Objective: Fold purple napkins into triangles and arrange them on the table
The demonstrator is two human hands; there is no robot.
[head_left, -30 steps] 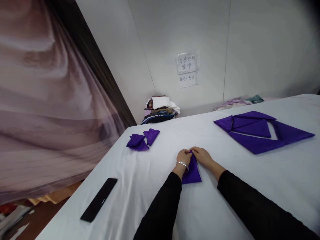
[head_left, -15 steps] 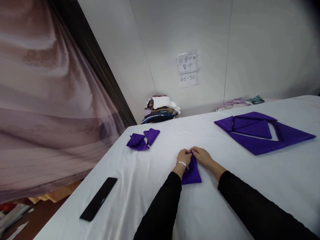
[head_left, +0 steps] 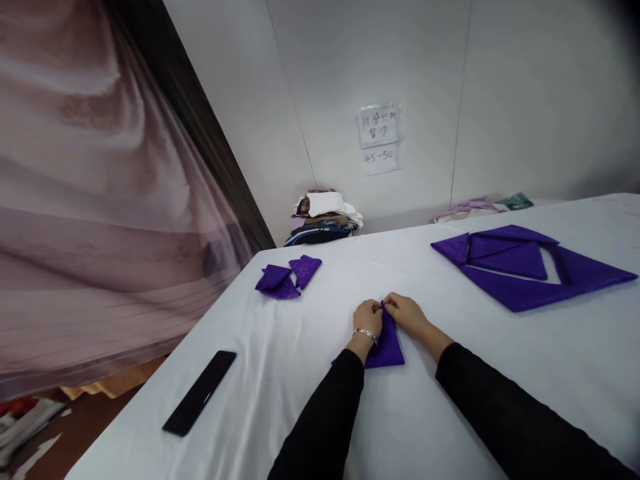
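A purple cloth napkin [head_left: 389, 348], folded to a triangle-like shape, lies on the white-covered table with its point away from me. At that far tip both hands meet. My left hand [head_left: 369, 319], with a silver bracelet at the wrist, is closed on the napkin's upper left edge and covers part of it. From the right, my right hand [head_left: 406, 313] pinches the tip between thumb and fingers. A small corner of the purple cloth shows left of my left forearm.
Folded purple napkins [head_left: 278, 283] lie at the table's left back. More purple folded napkins [head_left: 530, 280] sit at the right. A black flat object [head_left: 200, 393] rests at left front. Behind stand a clothes pile [head_left: 325, 217] and a wall with paper signs [head_left: 380, 137]; a curtain [head_left: 100, 200] hangs left.
Both hands stay at the napkin's tip, with only small finger movements. A bit of purple cloth now shows left of my left forearm. The view has shifted slightly.
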